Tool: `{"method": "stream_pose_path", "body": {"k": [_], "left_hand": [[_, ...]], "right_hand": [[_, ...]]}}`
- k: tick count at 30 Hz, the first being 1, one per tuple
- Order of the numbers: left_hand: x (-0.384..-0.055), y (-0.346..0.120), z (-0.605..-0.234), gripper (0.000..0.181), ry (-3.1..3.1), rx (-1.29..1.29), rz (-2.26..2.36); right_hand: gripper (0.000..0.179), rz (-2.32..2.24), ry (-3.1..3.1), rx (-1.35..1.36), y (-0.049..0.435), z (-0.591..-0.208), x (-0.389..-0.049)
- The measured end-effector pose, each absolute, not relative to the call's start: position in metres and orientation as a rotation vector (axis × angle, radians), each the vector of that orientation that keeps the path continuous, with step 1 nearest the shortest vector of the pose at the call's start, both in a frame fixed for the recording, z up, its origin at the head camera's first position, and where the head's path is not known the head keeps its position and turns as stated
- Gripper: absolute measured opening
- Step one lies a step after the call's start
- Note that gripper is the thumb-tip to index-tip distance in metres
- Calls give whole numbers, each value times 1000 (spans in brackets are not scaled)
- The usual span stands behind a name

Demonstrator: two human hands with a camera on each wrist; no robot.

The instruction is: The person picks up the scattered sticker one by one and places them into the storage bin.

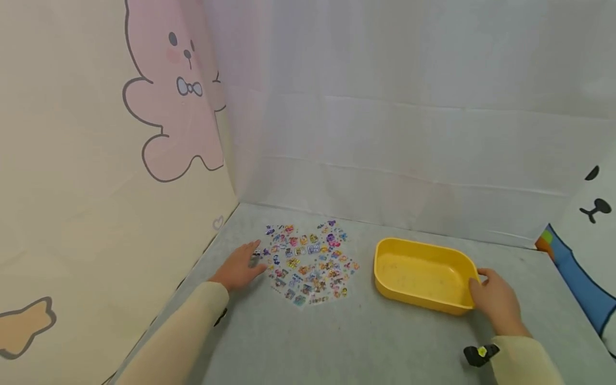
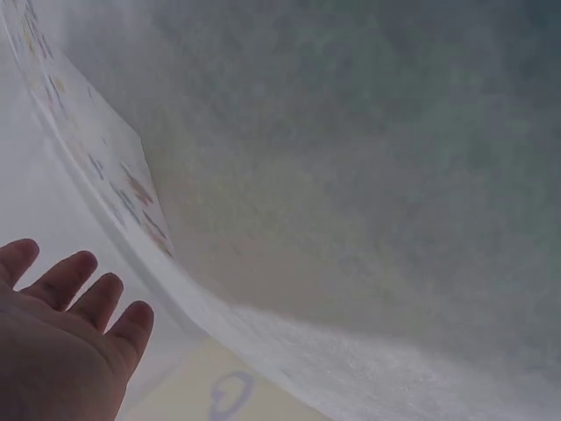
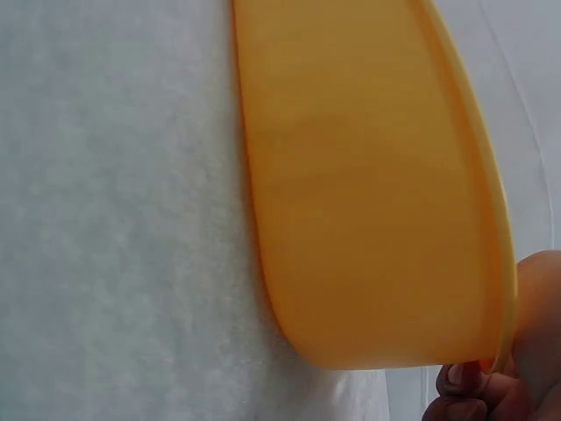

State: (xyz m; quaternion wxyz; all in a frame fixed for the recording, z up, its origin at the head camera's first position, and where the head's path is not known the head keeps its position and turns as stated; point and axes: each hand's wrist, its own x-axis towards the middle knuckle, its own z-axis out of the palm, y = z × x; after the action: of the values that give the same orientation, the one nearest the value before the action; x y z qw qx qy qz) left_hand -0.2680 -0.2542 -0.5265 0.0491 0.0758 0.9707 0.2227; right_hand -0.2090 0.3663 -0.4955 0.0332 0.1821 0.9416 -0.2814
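Clear sticker sheets (image 1: 313, 267) printed with small colourful figures lie spread on the table, partly overlapping. At their left edge is my left hand (image 1: 239, 267), its fingers extended and holding nothing. In the left wrist view, the left hand (image 2: 66, 338) shows spread fingers beside a sheet (image 2: 105, 149) with coloured prints. To the right of the stickers stands a shallow yellow plastic tray (image 1: 418, 272) with nothing in it. My right hand (image 1: 498, 302) grips the tray's right end by the rim, thumb inside. In the right wrist view, curled fingers (image 3: 465, 377) show below the tray's rim.
A grey cloth-like cover (image 1: 337, 342) lies over the table. White sheeting (image 1: 409, 107) hangs behind it. On the left is a cream curtain (image 1: 72, 160) with a pink bear print, and on the right a printed white bear panel (image 1: 597, 235).
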Motion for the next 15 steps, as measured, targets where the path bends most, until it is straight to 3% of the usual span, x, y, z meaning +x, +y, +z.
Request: {"method": "stream_pose_path", "body": {"k": [15], "left_hand": [[-303, -284, -530, 60, 2952, -55, 780]], "right_hand": [[59, -832, 2778, 642, 360, -492, -218]]}}
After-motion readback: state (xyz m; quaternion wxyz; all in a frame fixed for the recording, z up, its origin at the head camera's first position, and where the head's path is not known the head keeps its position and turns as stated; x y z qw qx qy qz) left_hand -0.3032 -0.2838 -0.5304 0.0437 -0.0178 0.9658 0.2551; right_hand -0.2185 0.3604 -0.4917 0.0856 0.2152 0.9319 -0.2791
